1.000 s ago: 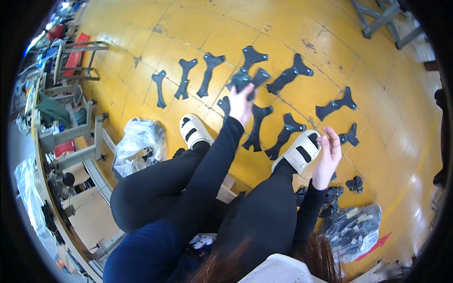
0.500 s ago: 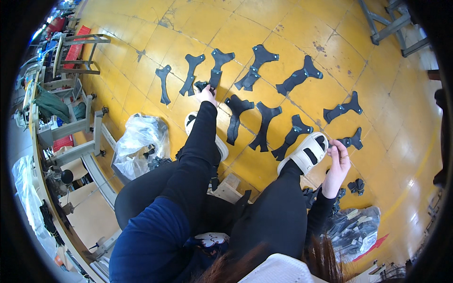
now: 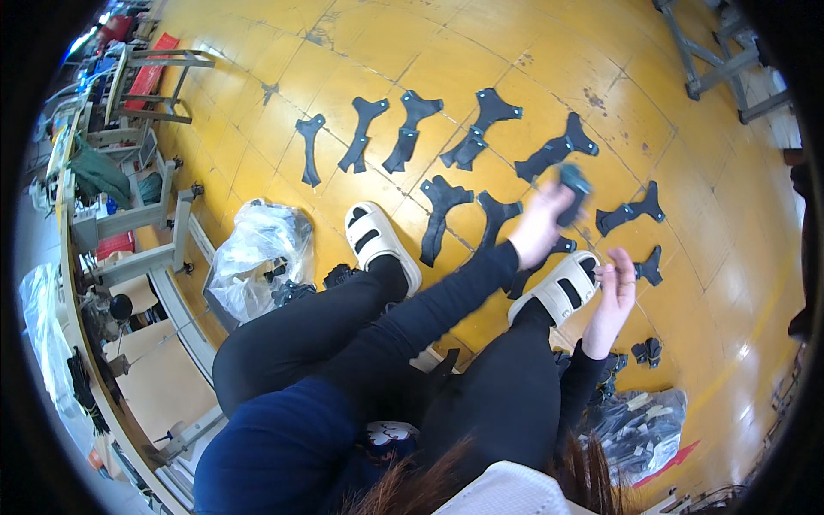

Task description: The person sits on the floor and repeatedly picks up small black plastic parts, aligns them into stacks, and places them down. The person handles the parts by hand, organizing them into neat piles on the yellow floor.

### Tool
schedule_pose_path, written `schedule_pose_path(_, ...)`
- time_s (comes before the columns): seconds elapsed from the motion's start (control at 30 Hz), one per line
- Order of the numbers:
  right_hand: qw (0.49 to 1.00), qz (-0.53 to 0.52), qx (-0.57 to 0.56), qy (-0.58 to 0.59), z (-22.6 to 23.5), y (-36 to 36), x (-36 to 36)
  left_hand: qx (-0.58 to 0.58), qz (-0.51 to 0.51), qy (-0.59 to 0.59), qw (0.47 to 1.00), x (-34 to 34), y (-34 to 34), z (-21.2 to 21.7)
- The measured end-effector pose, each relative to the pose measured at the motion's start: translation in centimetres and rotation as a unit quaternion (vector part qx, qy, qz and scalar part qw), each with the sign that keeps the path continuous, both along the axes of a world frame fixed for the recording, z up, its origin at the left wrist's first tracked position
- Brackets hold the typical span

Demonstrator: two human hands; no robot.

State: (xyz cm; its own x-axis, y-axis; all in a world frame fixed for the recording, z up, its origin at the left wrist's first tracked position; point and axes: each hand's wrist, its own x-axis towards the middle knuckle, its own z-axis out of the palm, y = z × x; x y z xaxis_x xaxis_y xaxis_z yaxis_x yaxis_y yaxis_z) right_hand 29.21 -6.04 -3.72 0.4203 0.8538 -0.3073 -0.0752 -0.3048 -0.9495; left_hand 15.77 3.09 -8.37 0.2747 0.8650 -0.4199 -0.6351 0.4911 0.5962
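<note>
My left hand (image 3: 542, 219) is closed on a bundle of dark fabric pieces (image 3: 573, 196), blurred by motion, above the floor just beyond my right sandal. My right hand (image 3: 613, 300) is raised beside that sandal, fingers apart, with nothing visible in it. Close to its fingertips lies a black Y-shaped piece (image 3: 651, 268), partly hidden by the hand. Several similar pieces lie in rows on the floor, among them a narrow one (image 3: 310, 150) at the far left and a wider one (image 3: 444, 215) nearer me. My left forearm and hand cover parts of the nearer row.
My cream sandals (image 3: 383, 243) stand on the yellow tiled floor (image 3: 360, 51). At the left is a clear plastic bag (image 3: 262, 257) with dark pieces; another bag (image 3: 639, 433) lies at the lower right. A workbench frame (image 3: 137, 249) runs along the left, and metal legs (image 3: 717, 64) stand at the upper right.
My left hand has swung from the left of the rows to the right, carrying the dark bundle. A piece lies where that hand was. My right hand has barely moved.
</note>
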Motion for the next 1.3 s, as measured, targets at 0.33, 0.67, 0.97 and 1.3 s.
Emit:
schedule_pose_path(0.33, 0.987, -0.119, 0.043, -0.101, 0.5, 0.8, 0.7, 0.049, -0.166, -0.043, 0.984, 3.7, -3.0, 3.7)
schedule_pose_path(0.67, 0.976, -0.191, 0.100, 0.033, 1.9, 0.5, 1.3, -0.057, -0.142, -0.113, 0.982, 3.7, -1.8, 5.6)
schedule_pose_path(0.97, 0.973, -0.179, 0.125, 0.067, 2.5, -0.2, 2.0, -0.039, -0.153, -0.085, 0.984, 4.7, -2.3, 7.2)
schedule_pose_path(1.3, 0.942, -0.227, 0.162, 0.185, 2.2, -0.5, 2.5, -0.066, -0.148, -0.078, 0.984, 6.0, -2.6, 7.7)
